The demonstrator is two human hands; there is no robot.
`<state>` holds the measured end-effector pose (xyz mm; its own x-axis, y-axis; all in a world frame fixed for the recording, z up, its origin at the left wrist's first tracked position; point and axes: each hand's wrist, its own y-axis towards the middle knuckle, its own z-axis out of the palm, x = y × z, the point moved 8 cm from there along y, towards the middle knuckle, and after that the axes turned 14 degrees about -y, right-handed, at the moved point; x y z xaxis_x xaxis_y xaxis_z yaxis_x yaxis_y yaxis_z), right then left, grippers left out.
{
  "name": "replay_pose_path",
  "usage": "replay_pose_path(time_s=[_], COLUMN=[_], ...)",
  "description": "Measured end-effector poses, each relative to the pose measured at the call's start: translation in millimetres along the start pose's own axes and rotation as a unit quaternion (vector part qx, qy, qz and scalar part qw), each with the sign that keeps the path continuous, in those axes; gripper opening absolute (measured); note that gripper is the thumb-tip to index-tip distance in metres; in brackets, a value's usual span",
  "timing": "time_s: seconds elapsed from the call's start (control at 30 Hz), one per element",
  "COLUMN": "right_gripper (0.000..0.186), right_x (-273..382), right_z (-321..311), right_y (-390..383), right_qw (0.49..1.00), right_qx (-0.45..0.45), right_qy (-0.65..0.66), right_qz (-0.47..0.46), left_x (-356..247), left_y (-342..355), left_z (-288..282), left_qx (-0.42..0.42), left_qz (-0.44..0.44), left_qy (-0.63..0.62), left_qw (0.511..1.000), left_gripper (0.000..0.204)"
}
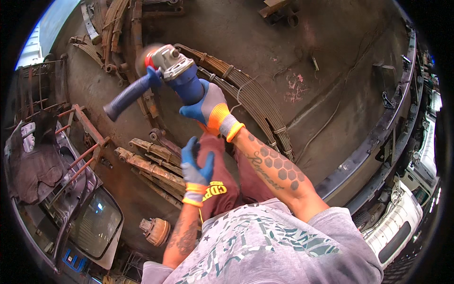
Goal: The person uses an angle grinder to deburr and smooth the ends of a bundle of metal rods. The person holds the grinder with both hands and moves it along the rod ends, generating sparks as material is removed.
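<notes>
My right hand [212, 103], in a grey and blue glove with an orange cuff, is wrapped round the body of a blue angle grinder [186, 85]. The grinder is held up in front of me, its silver gear head pointing away to the left. A blurred orange-red disc [150, 57] sits at the head. From the head a dark blue side handle [127, 97] sticks out to the left with no hand on it. Beside my maroon-trousered thigh, my left hand [195, 163], gloved alike, has its thumb and fingers apart and holds nothing.
Rusty leaf springs [250, 97] lie on the floor beyond my right hand, with more spring packs [113, 23] at the far left. Left of my legs are rusty spring leaves [151, 161] and a hub-like part [155, 231]. A vehicle door [97, 222] stands at the left; a long dark metal rail [359, 165] curves along the right.
</notes>
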<state>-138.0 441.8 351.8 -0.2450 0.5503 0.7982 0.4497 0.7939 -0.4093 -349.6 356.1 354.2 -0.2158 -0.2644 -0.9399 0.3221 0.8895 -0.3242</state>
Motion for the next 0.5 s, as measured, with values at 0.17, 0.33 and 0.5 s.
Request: replay_pose_path(time_s=[0.17, 0.33, 0.5], right_gripper=[0.052, 0.052, 0.056], right_x=[12.4, 21.3, 7.5], right_z=[6.4, 8.1, 25.1], right_y=[16.1, 41.1, 58.9], right_qw=[0.996, 0.991, 0.981], right_qx=[0.025, 0.06, 0.007], right_qy=[0.078, 0.067, 0.136], right_qz=[0.035, 0.095, 0.138], left_x=[38.8, 1.0, 17.8], left_y=[25.6, 65.8, 70.8], left_z=[53.0, 41.5, 18.2], left_qx=[0.032, 0.075, -0.092], left_qz=[0.027, 0.091, -0.043], left_qy=[-0.037, 0.117, -0.061], left_qw=[0.998, 0.986, 0.993], left_gripper=[0.062, 0.033, 0.036])
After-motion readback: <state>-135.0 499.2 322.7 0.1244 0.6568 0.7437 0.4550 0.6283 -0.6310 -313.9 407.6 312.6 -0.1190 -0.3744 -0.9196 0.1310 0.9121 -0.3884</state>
